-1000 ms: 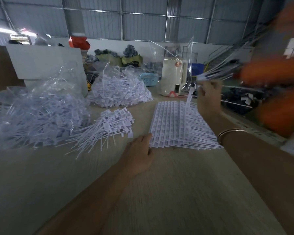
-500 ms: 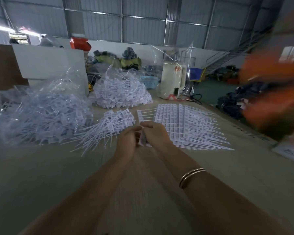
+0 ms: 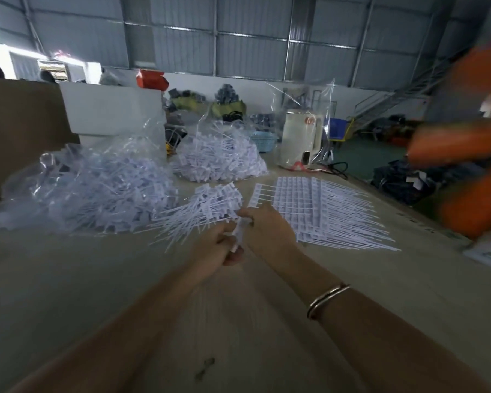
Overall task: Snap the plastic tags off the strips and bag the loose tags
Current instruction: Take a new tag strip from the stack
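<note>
Both my hands meet above the table's middle and hold one white tag strip (image 3: 241, 234) between them. My left hand (image 3: 220, 246) grips its near end, and my right hand (image 3: 262, 222) grips its far part. Just beyond my right hand a stack of uncut tag strips (image 3: 321, 211) lies flat with its thin tails fanned to the right. A small loose pile of snapped tags (image 3: 204, 207) lies beyond my left hand. Two clear bags of loose tags stand farther off, one at the left (image 3: 94, 191), one behind (image 3: 219, 157).
A white box (image 3: 111, 112) and a brown cardboard wall (image 3: 20, 131) stand at the back left. A white appliance (image 3: 302, 140) in clear plastic sits at the table's far end. A person in orange (image 3: 471, 154) moves, blurred, at the right edge.
My right hand came down from the upper right with a strip and met my left hand in front of the stack. Both hands now hold the strip a little nearer to me.
</note>
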A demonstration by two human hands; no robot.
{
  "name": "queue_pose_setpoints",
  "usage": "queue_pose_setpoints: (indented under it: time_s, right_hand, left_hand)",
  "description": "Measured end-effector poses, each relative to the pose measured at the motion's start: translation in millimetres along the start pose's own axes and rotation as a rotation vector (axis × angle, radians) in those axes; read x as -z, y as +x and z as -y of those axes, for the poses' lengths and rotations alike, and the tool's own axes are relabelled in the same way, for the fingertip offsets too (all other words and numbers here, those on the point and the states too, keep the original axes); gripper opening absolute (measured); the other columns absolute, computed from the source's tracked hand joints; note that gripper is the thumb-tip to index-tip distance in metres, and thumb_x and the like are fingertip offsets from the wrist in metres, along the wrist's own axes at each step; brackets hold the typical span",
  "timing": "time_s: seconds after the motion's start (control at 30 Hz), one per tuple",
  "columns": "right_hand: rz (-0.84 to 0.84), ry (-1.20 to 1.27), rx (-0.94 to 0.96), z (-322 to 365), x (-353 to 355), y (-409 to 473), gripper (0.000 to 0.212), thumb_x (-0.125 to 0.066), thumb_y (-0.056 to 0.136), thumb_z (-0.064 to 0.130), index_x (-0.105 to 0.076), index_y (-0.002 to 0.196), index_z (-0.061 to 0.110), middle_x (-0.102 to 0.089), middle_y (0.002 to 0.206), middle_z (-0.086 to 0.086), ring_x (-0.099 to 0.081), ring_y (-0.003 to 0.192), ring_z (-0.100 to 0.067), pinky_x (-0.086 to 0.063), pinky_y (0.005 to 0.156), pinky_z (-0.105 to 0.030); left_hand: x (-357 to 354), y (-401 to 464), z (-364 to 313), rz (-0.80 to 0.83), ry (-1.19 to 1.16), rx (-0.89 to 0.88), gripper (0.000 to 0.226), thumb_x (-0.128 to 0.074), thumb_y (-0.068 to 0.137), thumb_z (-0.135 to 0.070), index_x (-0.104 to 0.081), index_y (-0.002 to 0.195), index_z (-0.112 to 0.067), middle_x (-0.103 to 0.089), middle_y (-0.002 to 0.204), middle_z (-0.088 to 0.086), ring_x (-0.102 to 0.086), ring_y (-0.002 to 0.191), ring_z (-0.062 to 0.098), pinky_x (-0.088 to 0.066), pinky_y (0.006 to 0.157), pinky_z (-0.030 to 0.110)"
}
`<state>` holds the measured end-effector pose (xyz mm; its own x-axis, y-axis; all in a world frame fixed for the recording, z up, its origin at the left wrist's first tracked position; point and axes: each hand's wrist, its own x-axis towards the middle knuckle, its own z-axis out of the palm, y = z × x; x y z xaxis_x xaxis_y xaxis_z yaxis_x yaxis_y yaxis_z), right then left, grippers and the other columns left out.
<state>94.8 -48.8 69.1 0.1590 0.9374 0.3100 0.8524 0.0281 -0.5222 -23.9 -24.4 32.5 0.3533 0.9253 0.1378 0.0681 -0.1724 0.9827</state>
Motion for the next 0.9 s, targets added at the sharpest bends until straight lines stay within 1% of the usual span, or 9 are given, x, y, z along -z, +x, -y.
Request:
queue_pose_setpoints:
  time_s: [0.13, 0.23, 0.33, 0.4, 0.47, 0.5, 0.57, 0.7, 0.9]
  right_hand:
    - [-0.066, -0.532, 0.286, 2, 6, -2, 0.039, -0.051, 0.087, 0.015, -0.054, 0.122, 0.03, -0.042, 0.121, -0.007, -0.051, 0.105, -0.027, -0.041, 0.086, -0.038]
    - [-0.062, -0.556, 0.516, 5, 9, 4, 0.028, -0.048, 0.088, 0.018, -0.057, 0.114, 0.023, -0.047, 0.121, -0.002, -0.046, 0.111, -0.023, -0.029, 0.095, -0.035]
    - [-0.039, -0.524, 0.705, 10, 13, 10, 0.017, -0.049, 0.09, 0.017, -0.059, 0.104, 0.016, -0.059, 0.104, -0.001, -0.056, 0.101, -0.019, -0.009, 0.11, -0.034]
    - [-0.036, -0.56, 0.79, 13, 13, 12, 0.019, -0.054, 0.089, 0.015, -0.062, 0.106, 0.014, -0.062, 0.098, -0.004, -0.06, 0.092, -0.023, -0.018, 0.11, -0.041]
    - [-0.043, -0.566, 0.851, 18, 13, 11, 0.022, -0.061, 0.085, 0.013, -0.066, 0.107, 0.013, -0.062, 0.091, -0.009, -0.06, 0.082, -0.029, -0.042, 0.087, -0.042]
    - [-0.052, -0.553, 0.865, 21, 14, 9, 0.024, -0.064, 0.083, 0.013, -0.067, 0.107, 0.012, -0.06, 0.088, -0.01, -0.058, 0.079, -0.029, -0.044, 0.075, -0.038]
    - [-0.079, -0.549, 0.872, 27, 16, 6, 0.026, -0.065, 0.082, 0.015, -0.068, 0.109, 0.014, -0.057, 0.086, -0.01, -0.055, 0.078, -0.029, -0.04, 0.067, -0.035]
    - [-0.047, -0.653, 0.829, 42, 12, -4, 0.03, -0.055, 0.083, 0.019, -0.067, 0.11, 0.015, -0.056, 0.099, -0.011, -0.054, 0.088, -0.03, -0.032, 0.068, -0.035]
    - [0.047, -0.64, 0.634, 45, -2, -11, 0.035, -0.043, 0.084, 0.037, -0.064, 0.109, 0.023, -0.057, 0.102, -0.007, -0.055, 0.094, -0.028, -0.029, 0.073, -0.033]
  left_hand:
    - [22, -8, 3, -0.012, -0.024, 0.023, 0.03, -0.036, 0.095, 0.005, -0.055, 0.113, -0.01, -0.053, 0.056, 0.004, -0.048, 0.04, 0.005, -0.037, 0.041, 0.016]
    - [39, -12, 7, -0.072, -0.023, 0.024, 0.025, -0.038, 0.097, 0.002, -0.058, 0.108, -0.007, -0.051, 0.058, 0.005, -0.047, 0.041, 0.005, -0.037, 0.042, 0.015]
    - [51, -16, 9, -0.091, 0.021, -0.018, 0.021, -0.038, 0.098, 0.0, -0.057, 0.106, -0.001, -0.048, 0.063, 0.007, -0.045, 0.044, 0.004, -0.036, 0.044, 0.014]
    - [56, -17, 9, -0.08, 0.027, -0.041, 0.019, -0.038, 0.098, 0.0, -0.056, 0.099, -0.002, -0.047, 0.063, 0.005, -0.044, 0.045, 0.002, -0.036, 0.045, 0.013]
    - [61, -18, 8, -0.1, 0.012, -0.048, 0.021, -0.039, 0.097, -0.001, -0.057, 0.088, -0.008, -0.045, 0.062, 0.003, -0.043, 0.044, 0.003, -0.035, 0.046, 0.014]
    - [64, -18, 7, -0.113, 0.004, -0.051, 0.023, -0.041, 0.097, -0.002, -0.056, 0.082, -0.011, -0.045, 0.061, 0.003, -0.043, 0.045, 0.005, -0.035, 0.046, 0.014]
    - [70, -18, 7, -0.125, 0.01, -0.061, 0.027, -0.044, 0.096, -0.004, -0.053, 0.072, -0.013, -0.045, 0.059, 0.001, -0.042, 0.048, 0.008, -0.035, 0.046, 0.014]
    - [79, -21, 9, -0.15, 0.074, -0.038, 0.025, -0.048, 0.094, -0.006, -0.053, 0.07, -0.013, -0.048, 0.056, -0.002, -0.043, 0.045, 0.002, -0.037, 0.048, 0.013]
    - [80, -32, 19, -0.192, 0.412, -0.075, 0.031, -0.054, 0.091, -0.017, -0.056, 0.06, -0.02, -0.057, 0.058, -0.006, -0.05, 0.059, 0.01, -0.037, 0.063, 0.029]
